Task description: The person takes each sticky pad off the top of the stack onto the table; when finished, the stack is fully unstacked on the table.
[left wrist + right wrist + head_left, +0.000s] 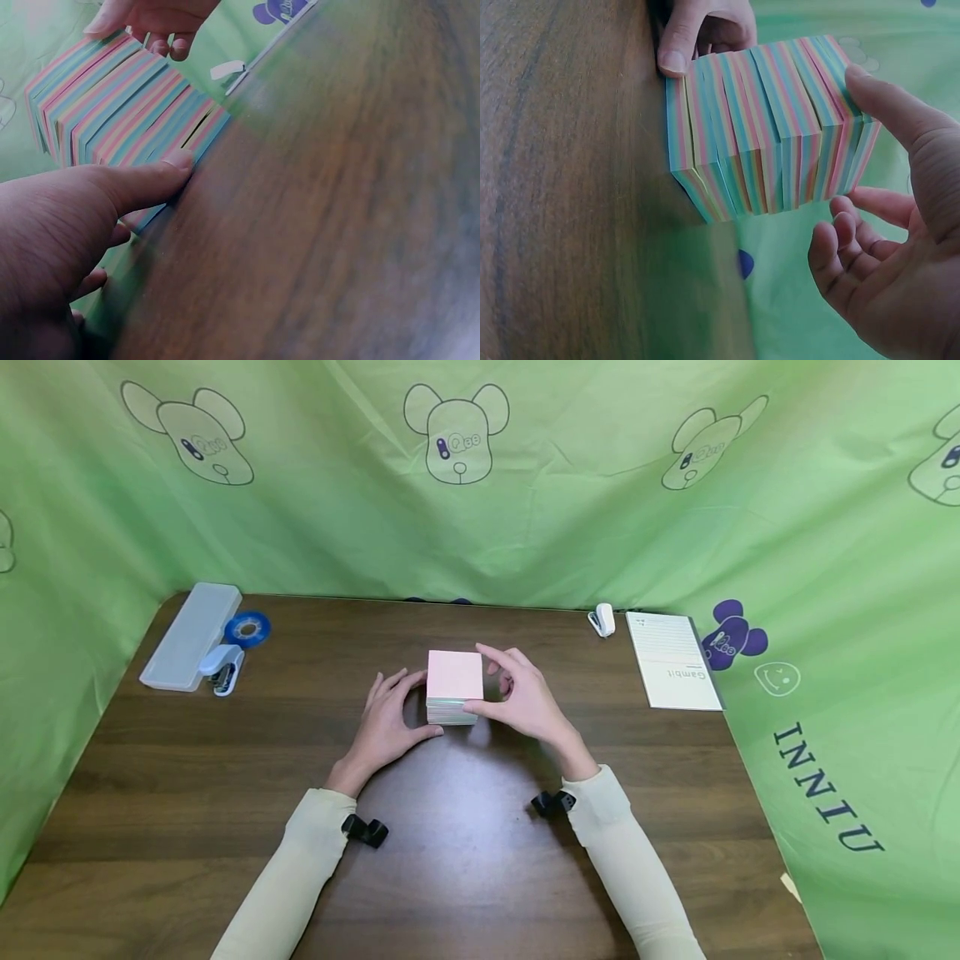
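Note:
A tall stack of sticky notes (454,675) stands on the table, pink on top, its sides striped in pink, yellow, green and blue. Low on its left side my left hand (385,720) grips it, the thumb at the front bottom edge. My right hand (521,695) pinches the upper part between a thumb at the front and an index finger at the far right corner; its other fingers are loosely curled. In the right wrist view the layers of the sticky note stack (769,127) sit slightly uneven. The stack's far side is hidden from the head view.
At the back left lie a translucent plastic case (191,635), a blue roll of tape (247,629) and a light blue stapler (223,669). A small white stapler (602,620) and a lined notepad (672,660) lie at the back right. A green curtain (465,543) borders the table (465,877).

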`<state>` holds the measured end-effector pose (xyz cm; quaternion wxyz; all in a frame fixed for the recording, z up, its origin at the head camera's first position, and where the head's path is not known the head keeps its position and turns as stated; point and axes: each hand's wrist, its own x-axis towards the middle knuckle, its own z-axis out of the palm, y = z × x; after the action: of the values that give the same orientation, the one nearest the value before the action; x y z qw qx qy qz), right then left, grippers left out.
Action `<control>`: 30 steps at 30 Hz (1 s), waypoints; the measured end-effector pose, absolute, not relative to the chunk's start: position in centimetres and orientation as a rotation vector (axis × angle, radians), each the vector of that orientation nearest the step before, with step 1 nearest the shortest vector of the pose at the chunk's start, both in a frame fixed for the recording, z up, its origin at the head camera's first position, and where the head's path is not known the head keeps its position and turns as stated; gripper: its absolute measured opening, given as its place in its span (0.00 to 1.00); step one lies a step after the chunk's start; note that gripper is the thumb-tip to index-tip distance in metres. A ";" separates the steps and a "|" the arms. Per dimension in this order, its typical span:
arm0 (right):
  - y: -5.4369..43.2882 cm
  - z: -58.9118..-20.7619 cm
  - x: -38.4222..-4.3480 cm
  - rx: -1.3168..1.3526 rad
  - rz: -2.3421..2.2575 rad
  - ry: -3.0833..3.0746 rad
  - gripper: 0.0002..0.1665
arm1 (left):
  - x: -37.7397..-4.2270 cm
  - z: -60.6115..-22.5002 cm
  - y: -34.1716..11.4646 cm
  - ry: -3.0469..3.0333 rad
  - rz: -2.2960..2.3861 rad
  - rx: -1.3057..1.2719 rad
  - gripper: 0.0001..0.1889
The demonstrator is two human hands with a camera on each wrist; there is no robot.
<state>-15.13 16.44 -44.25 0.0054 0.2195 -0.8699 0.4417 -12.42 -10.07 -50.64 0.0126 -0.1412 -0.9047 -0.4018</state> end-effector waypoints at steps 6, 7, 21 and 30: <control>16.1 -44.4 -15.0 0.659 1.449 -2.739 0.55 | -12.5 -50.8 -10.1 -2.817 -1.253 -0.452 0.50; 15.9 -44.5 -15.0 0.647 1.460 -2.746 0.55 | -12.4 -50.8 -10.2 -2.818 -1.251 -0.453 0.50; 15.6 -44.6 -14.7 0.564 1.604 -2.699 0.50 | -12.4 -51.2 -10.2 -2.812 -1.237 -0.463 0.50; 16.5 -44.5 -15.0 0.597 1.653 -2.704 0.48 | -12.3 -51.4 -10.3 -2.801 -1.216 -0.474 0.51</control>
<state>-15.00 16.47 -44.47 -0.0419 0.1849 -0.8377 0.5122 -12.34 -10.32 -51.42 0.0256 -0.1533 -0.9062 -0.3933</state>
